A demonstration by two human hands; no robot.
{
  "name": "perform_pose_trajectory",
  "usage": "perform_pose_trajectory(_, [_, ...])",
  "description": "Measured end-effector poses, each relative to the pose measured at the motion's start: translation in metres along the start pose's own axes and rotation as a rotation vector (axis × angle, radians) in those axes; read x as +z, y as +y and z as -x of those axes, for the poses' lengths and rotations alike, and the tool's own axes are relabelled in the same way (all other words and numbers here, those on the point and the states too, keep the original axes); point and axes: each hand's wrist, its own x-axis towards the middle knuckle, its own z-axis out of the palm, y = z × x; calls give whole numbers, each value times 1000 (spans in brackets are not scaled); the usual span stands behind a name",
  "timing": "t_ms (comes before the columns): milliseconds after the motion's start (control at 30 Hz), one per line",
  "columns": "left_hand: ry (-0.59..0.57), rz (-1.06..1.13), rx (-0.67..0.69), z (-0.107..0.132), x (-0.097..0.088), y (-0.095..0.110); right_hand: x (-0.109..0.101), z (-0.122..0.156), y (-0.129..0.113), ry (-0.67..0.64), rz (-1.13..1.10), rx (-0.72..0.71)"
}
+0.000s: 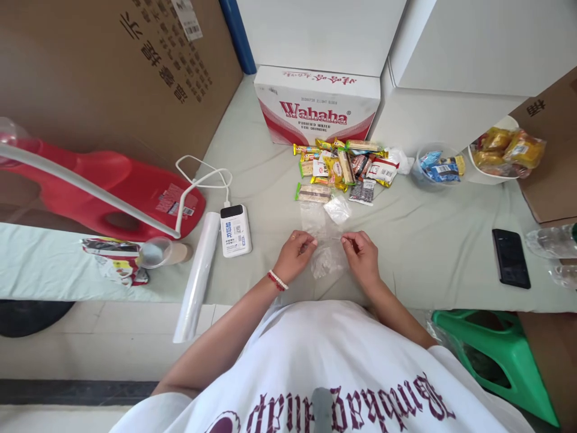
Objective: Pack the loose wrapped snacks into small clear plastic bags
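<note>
My left hand (295, 255) and my right hand (362, 255) pinch the two upper corners of a small clear plastic bag (328, 258), which hangs between them over the pale green table cover (433, 240). Both hands have their fingers closed on the bag's edge. Just beyond the hands lie more clear bags (337, 209). Farther back sits a pile of wrapped snacks (345, 167). A beaded bracelet circles my left wrist.
A Wahaha water carton (318, 107) stands behind the snacks. To the left lie a power bank (235, 230) with a white cable, a roll of clear film (197, 273), a cup and a red plastic object (135, 192). On the right: a snack bowl (439, 165), a black phone (511, 257), a green stool (496, 355).
</note>
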Motion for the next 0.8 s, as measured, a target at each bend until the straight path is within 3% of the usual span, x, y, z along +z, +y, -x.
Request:
perform_pose_trajectory(200, [7, 72, -148, -14, 1, 28, 13, 15, -19, -122, 284, -186])
perform_pose_trajectory(467, [25, 346, -257, -25, 11, 30, 35, 24, -19, -343, 373, -279])
perform_pose_trajectory(600, [-31, 370, -240, -29, 12, 28, 38, 24, -18, -381, 321, -273])
perform_pose_trajectory(700, [-18, 453, -280, -29, 10, 25, 29, 25, -20, -426, 159, -261])
perform_pose_trajectory(800, [10, 581, -393, -28, 6, 23, 12, 21, -22, -306, -60, -102])
